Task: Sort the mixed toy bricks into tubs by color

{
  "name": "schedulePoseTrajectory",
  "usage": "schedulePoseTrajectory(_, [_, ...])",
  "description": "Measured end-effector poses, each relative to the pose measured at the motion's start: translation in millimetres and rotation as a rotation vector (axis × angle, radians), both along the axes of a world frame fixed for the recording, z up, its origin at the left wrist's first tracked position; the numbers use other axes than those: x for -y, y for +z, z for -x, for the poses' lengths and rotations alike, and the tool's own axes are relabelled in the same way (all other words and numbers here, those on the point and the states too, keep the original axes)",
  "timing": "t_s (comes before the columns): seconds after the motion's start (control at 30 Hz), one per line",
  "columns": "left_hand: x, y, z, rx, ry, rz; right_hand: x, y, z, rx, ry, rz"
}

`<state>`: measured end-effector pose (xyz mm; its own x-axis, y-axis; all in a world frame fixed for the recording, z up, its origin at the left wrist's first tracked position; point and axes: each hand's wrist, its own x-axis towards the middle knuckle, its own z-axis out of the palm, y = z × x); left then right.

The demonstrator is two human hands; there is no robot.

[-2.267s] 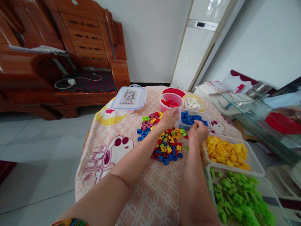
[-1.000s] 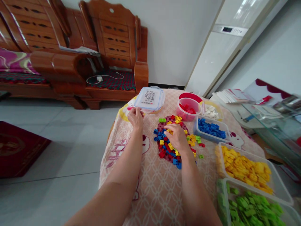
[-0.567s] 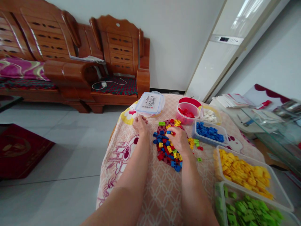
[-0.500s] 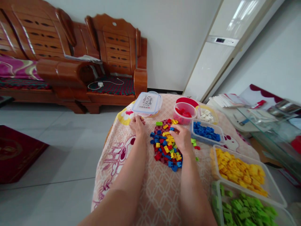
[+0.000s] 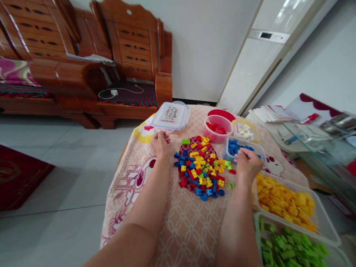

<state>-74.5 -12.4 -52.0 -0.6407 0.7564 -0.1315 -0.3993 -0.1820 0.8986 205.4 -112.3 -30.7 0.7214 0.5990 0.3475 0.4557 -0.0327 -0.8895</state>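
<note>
My right hand [image 5: 248, 163] is above the tub of blue bricks [image 5: 226, 152], its fingers pinched together. Whatever may be between those fingertips is hidden. My left hand [image 5: 161, 144] lies near the lidded plastic box [image 5: 170, 115], its fingers curled in; the inside of that hand cannot be seen. Between my forearms a loose pile of mixed toy building bricks [image 5: 198, 161] covers most of a dark red patterned patch [image 5: 183, 149]. The pile has red, yellow, blue and green pieces, and a few lie at its right side.
Behind the pile stand a round tub of red bricks [image 5: 205, 130], a red lid [image 5: 221, 114] and a box of white bricks [image 5: 244, 132]. Along the right edge are boxes of yellow bricks [image 5: 289, 202] and green bricks [image 5: 292, 244]. A glass shelf [image 5: 314, 148] adjoins the table there.
My right hand has moved right from the pile to over the blue tub. The blue brick seen at its fingertips before is out of sight. My left hand stays by the lidded box.
</note>
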Motion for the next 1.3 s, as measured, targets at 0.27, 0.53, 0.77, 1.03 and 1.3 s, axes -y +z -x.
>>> schedulePoseTrajectory(0.27, [0.0,-2.2,0.5,0.011,-0.001,-0.018,-6.3,21.9,84.3,0.387,0.537,0.127])
schedulePoseTrajectory(0.53, [1.5,-2.1,0.4,0.021,-0.01,-0.025,-3.4,7.2,138.7,0.789,0.92,0.412])
schedulePoseTrajectory(0.77, [3.1,1.1,-0.6,0.025,-0.019,-0.027,-10.7,4.5,120.8,0.739,0.688,0.497])
schedulePoseTrajectory(1.03, [3.6,-0.8,-0.2,0.019,-0.024,-0.037,-12.6,0.2,111.7,0.738,0.804,0.433])
schedulePoseTrajectory(1.3, [1.9,-1.3,0.6,0.026,-0.027,-0.03,-7.9,7.6,124.6,0.712,0.808,0.443])
